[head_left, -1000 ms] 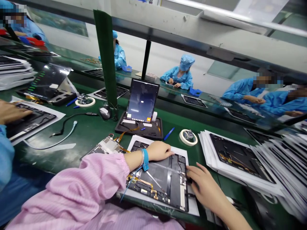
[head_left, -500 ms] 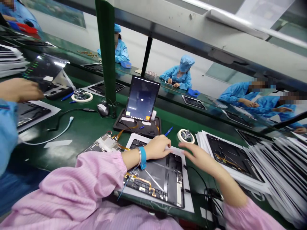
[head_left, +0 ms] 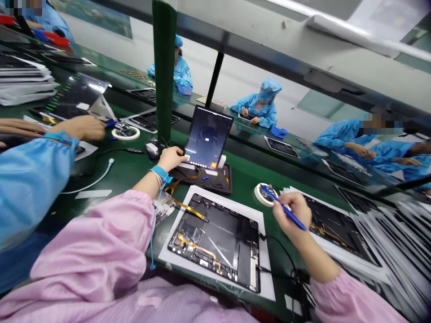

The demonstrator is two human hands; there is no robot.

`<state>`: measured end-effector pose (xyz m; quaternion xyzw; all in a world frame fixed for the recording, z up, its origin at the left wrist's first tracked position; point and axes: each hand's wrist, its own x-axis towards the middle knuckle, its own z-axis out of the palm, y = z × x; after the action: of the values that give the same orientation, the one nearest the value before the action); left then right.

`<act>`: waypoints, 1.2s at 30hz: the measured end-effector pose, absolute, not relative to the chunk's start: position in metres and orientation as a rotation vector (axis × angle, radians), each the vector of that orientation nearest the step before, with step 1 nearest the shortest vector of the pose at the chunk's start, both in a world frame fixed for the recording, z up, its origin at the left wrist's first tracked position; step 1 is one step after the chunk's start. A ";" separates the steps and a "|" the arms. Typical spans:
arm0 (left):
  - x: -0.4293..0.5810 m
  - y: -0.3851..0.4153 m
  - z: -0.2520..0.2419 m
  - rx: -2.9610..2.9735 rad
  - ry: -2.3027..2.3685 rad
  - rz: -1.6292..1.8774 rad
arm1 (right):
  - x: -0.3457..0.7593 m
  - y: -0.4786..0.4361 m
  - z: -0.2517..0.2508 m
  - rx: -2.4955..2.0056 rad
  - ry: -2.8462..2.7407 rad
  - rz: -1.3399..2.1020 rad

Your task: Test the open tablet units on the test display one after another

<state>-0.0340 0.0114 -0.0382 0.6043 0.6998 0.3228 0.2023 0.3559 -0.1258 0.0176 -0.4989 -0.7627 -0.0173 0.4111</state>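
My left hand reaches to the lower left corner of an upright lit screen, a fingertip at its edge; it appears to hold nothing. My right hand, closed, holds a blue pen at a slant over the table. In front of me an opened tablet housing with its inner parts bare lies on a white sheet. An orange flex cable runs from it to the left, towards a circuit board partly behind my left forearm.
The screen leans above a black tray. A tape roll is near my right hand, with stacked housings and sheets at right. A mouse sits by a green post. At left, a co-worker's hand works nearby.
My left hand has moved from the tablet housing to the screen's corner. My right hand now holds the blue pen, which lay beside the tray. The co-worker's arm has moved right.
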 end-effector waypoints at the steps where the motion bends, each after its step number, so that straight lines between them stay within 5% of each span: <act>1: -0.033 0.011 -0.041 1.732 1.973 0.901 | 0.352 -0.142 0.023 -1.172 -1.773 0.141; 4: -0.024 0.001 -0.037 1.801 2.027 0.933 | 0.340 -0.182 0.026 -1.089 -1.538 0.605; 8: -0.002 -0.027 -0.011 1.951 1.926 0.951 | 0.346 -0.204 -0.005 -1.365 -1.440 0.750; 13: 0.036 -0.076 0.007 2.084 1.316 0.248 | 0.357 -0.204 -0.050 -1.409 -1.342 1.053; 19: 0.053 -0.096 -0.001 2.180 1.041 -0.188 | 0.349 -0.202 -0.057 -1.625 -1.388 0.787; 36: 0.054 -0.090 -0.009 1.961 0.973 -0.279 | 0.350 -0.205 -0.057 -1.602 -1.444 0.749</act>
<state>0.0539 -0.0900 -0.0092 0.7932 0.3936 -0.1128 0.4507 0.3503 -0.2053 -0.0571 -0.6379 -0.5753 0.2983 0.4162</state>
